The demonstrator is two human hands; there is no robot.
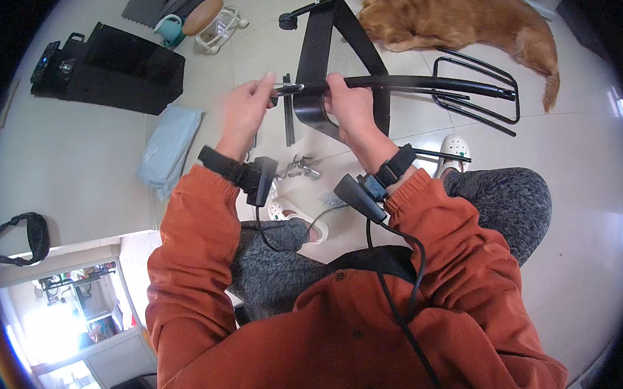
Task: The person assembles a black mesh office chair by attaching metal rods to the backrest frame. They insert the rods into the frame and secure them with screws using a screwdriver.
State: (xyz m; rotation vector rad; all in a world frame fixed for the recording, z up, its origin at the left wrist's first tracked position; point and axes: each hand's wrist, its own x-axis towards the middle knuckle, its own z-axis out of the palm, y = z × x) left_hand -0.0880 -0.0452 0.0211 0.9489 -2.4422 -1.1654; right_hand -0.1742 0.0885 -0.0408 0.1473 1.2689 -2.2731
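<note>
Over pale floor (586,202): black mesh chair frame (317,57), crossed by long black bar (430,82). Off left, pale blue plastic bag (171,148), contents hidden. Right hand (354,111) curled round bar beside frame, thumb on top, other fingers partly hidden. Left hand (245,113) raised, fingers pinching bar's shiny left end. Farther off, teal vessel (169,29), inside unclear

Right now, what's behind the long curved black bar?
Behind that bar: a black-framed mesh panel and, farther right, a rectangular black tubular frame on tiled floor. Parts covered by the bar and right hand cannot be seen.
</note>
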